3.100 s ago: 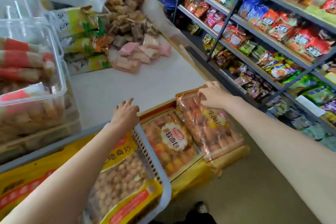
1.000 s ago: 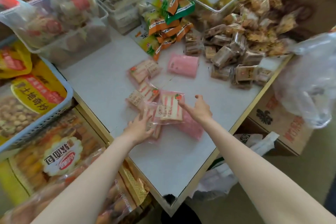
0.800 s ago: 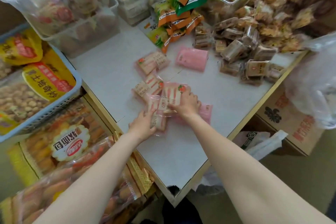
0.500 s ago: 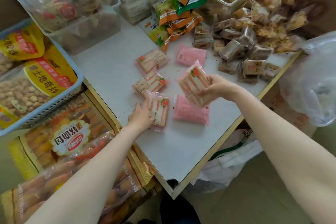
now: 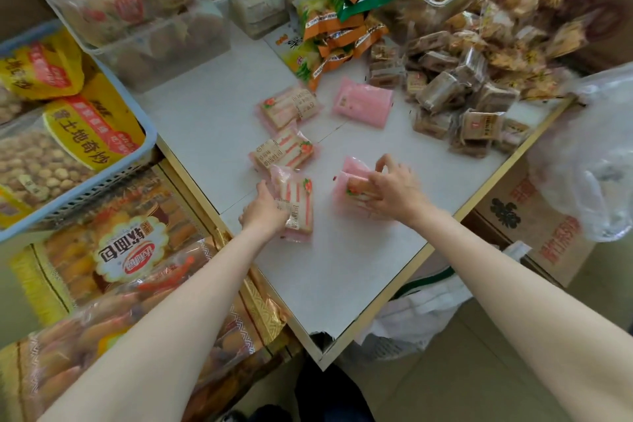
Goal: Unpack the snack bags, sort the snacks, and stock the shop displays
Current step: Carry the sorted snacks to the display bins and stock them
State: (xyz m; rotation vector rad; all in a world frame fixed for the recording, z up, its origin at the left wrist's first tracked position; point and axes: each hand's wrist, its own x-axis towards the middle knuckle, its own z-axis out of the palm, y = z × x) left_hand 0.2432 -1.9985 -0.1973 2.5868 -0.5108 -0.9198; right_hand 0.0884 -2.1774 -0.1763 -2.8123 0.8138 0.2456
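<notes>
Nearby, snack-filled clear bins (image 5: 144, 20)

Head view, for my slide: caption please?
Both hands gather pink snack packets on a white tabletop.

Bare white tabletop (image 5: 335, 267) is being left open toward the near corner, while the far edge is being hemmed in by clear bins (image 5: 144, 10), orange packets (image 5: 342, 31) and a brown-wrapped snack heap (image 5: 462, 86).
</notes>
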